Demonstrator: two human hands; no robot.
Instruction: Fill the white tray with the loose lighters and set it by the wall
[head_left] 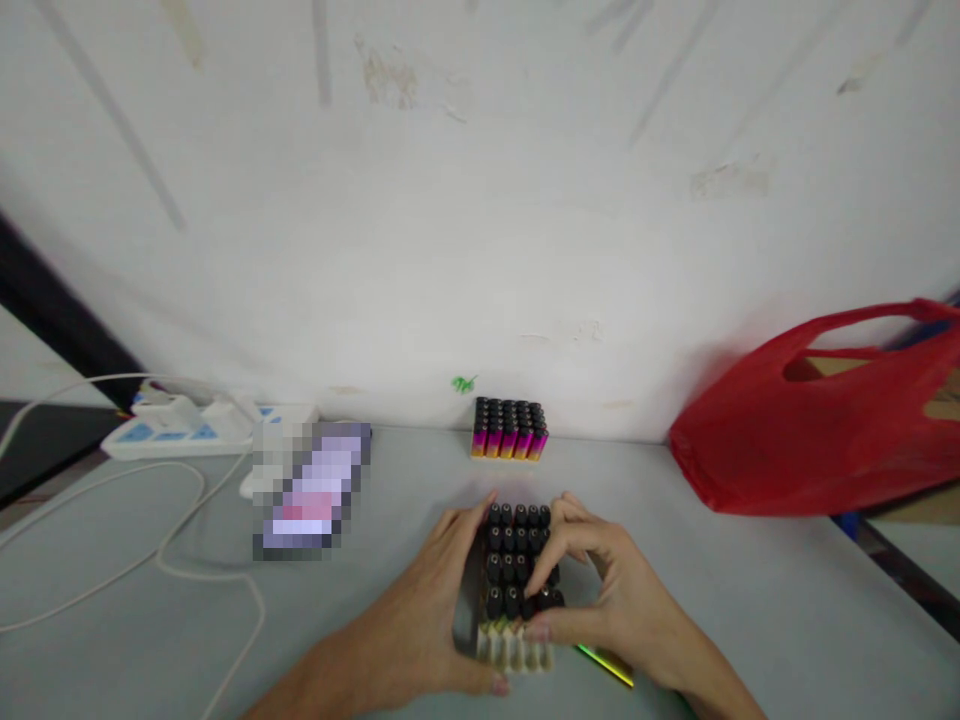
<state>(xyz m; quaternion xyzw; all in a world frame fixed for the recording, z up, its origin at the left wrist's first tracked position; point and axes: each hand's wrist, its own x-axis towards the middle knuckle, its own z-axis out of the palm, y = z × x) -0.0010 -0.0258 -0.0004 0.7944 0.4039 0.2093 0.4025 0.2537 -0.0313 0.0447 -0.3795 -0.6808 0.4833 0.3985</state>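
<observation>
Around partly hidden cylinders (508, 541), red bag (787, 435), phone (319, 490), power strip (214, 434)

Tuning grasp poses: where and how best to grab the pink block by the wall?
Probably across its left and right sides, below the black tops, coming from above. The block stands upright with its back close to the wall, while both sides look free. Squeezing inward should hold it together; whether anything binds it isn't clear.
</observation>
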